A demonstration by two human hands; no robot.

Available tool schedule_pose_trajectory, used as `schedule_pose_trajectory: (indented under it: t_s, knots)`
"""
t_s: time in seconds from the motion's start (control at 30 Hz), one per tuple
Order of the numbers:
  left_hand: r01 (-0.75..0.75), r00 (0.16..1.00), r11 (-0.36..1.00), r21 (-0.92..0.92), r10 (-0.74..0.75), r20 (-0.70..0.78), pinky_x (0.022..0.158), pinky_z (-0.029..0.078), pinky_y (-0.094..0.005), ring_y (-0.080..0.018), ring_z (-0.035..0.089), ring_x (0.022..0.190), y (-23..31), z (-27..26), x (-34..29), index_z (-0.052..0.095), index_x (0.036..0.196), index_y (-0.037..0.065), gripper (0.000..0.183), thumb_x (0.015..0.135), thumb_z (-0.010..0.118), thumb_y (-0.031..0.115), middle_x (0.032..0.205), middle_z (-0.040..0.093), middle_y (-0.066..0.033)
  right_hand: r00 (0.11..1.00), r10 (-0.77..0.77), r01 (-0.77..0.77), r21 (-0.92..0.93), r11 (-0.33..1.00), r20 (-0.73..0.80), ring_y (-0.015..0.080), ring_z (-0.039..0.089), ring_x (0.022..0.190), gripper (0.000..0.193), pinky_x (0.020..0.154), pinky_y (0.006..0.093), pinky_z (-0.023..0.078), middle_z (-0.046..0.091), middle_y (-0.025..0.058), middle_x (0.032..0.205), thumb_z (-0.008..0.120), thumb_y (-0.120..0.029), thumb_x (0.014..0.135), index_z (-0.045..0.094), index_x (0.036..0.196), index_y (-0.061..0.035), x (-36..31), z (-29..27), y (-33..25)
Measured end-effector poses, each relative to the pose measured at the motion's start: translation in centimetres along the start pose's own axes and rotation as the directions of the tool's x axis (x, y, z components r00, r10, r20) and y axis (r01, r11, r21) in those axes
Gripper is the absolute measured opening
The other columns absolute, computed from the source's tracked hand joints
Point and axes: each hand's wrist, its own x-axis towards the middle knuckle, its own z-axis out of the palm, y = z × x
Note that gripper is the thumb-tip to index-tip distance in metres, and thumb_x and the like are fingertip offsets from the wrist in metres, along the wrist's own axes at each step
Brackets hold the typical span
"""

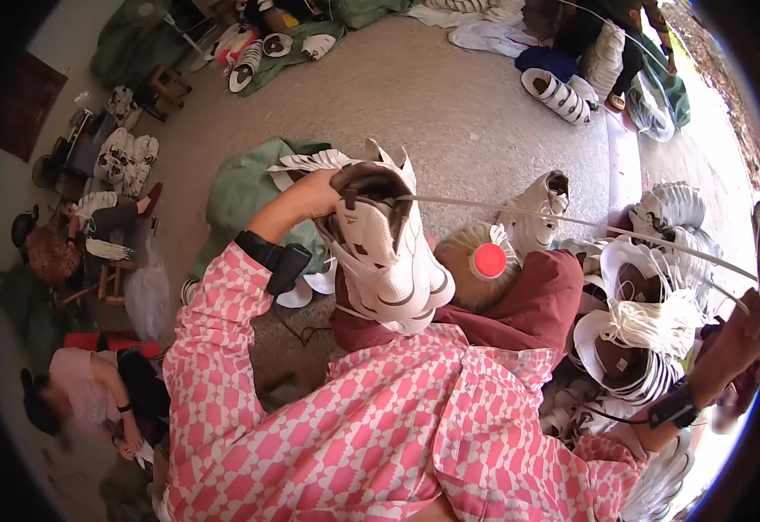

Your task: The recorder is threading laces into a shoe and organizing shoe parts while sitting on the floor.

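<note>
The white shoe (389,257) sits mid-view above the person's lap, long axis steep, its toe pointing between five and six o'clock, collar toward eleven. The left hand (317,195) grips the collar's edge. A pale lace (467,204) runs from it past three o'clock toward the right hand (735,346); near the dark rim, its grasp cannot fairly be told.

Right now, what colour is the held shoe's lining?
Dark brown lining, seen in the head view.
</note>
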Motion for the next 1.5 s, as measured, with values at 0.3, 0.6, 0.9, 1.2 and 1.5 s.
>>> schedule_pose_trajectory:
  t_s: [0.3, 0.6, 0.9, 1.2, 1.5]
  knots:
    - [-0.045, 0.999, 0.998, 0.035, 0.045, 0.008, 0.081, 0.050, -0.0321, -0.0221, 0.066, 0.088, 0.3, 0.1, -1.2, 0.068, 0.105, 0.004, 0.045, 0.069, 0.078, 0.028, 0.095, 0.070, -0.0144, 0.895, -0.133, -0.120, -0.519, 0.846, -0.425, 0.0070, 0.040, 0.068, 0.026, 0.064, 0.0211, 0.038, 0.042, 0.0006, 0.084, 0.041, -0.016, 0.099, 0.053, 0.117, -0.0027, 1.1, -13.2, -7.4]
    - [0.001, 0.999, 0.960, 0.280, 0.010, -0.038, 0.080, 0.051, -0.0368, -0.0304, 0.067, 0.090, 0.9, 0.2, -1.1, 0.068, 0.100, 0.003, 0.049, 0.069, 0.075, 0.040, 0.096, 0.069, -0.0191, 0.849, -0.125, -0.344, -0.717, 0.606, -0.513, 0.0071, 0.051, 0.082, 0.036, 0.069, 0.0189, 0.042, 0.054, 0.0047, 0.109, 0.049, -0.013, 0.094, 0.052, 0.129, -0.0050, 4.4, -14.6, -4.8]
    - [0.053, 0.998, 0.839, 0.542, -0.025, -0.058, 0.081, 0.052, -0.0435, -0.0384, 0.066, 0.092, 4.8, 2.1, 0.2, 0.069, 0.095, 0.000, 0.039, 0.076, 0.069, 0.034, 0.094, 0.068, -0.0239, 0.731, 0.656, -0.491, -0.523, 0.697, 0.188, 0.0082, 0.063, 0.073, 0.029, 0.060, 0.0213, 0.047, 0.069, 0.0041, 0.102, 0.058, -0.017, 0.092, 0.065, 0.117, -0.0051, -4.2, 16.2, 19.6]
    - [0.068, 0.997, 0.836, 0.544, -0.035, -0.070, 0.080, 0.052, -0.0441, -0.0386, 0.066, 0.093, 5.1, 2.4, 0.0, 0.068, 0.098, 0.001, 0.046, 0.073, 0.072, 0.040, 0.097, 0.068, -0.0234, 0.334, 0.811, -0.476, -0.657, 0.585, 0.480, 0.0079, 0.057, 0.061, 0.025, 0.047, 0.0228, 0.044, 0.062, 0.0019, 0.076, 0.063, -0.023, 0.094, 0.064, 0.104, 0.0004, -11.9, 31.6, 23.5]
    - [-0.062, 0.993, 0.961, 0.270, 0.086, -0.079, 0.081, 0.050, -0.0393, -0.0346, 0.066, 0.093, 1.9, 0.8, -1.1, 0.066, 0.103, 0.004, 0.041, 0.072, 0.072, 0.030, 0.100, 0.068, -0.0201, 0.935, 0.188, -0.049, -0.417, 0.907, 0.299, 0.0029, 0.041, 0.051, 0.016, 0.042, 0.0199, 0.028, 0.051, -0.0049, 0.068, 0.052, -0.014, 0.097, 0.065, 0.092, -0.0050, -6.9, 23.4, 16.2]
